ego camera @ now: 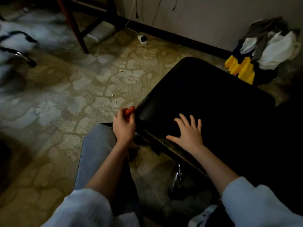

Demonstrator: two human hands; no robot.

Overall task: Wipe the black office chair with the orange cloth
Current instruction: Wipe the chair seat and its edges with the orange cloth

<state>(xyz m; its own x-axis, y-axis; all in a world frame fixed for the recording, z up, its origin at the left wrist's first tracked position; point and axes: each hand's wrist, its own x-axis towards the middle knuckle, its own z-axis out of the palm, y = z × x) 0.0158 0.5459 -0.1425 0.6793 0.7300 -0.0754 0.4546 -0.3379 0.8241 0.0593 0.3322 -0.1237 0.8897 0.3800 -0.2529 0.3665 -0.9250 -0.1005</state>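
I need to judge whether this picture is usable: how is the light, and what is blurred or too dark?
Head view: dim light; the black office chair shows almost no detail; the far-left floor is smeared by blur; the right hand, spread on the seat, and the left hand gripping the orange cloth read clearly.

home room | floral carpet (82, 99) | clothes pile (268, 46)

L hand (124, 126) curled, R hand (188, 132) flat, splayed.

Dim light falls on a floral carpet (82, 95). A pale wall (213, 17) has dark skirting (180, 38); reddish wooden furniture legs (72, 25) stand at upper left.
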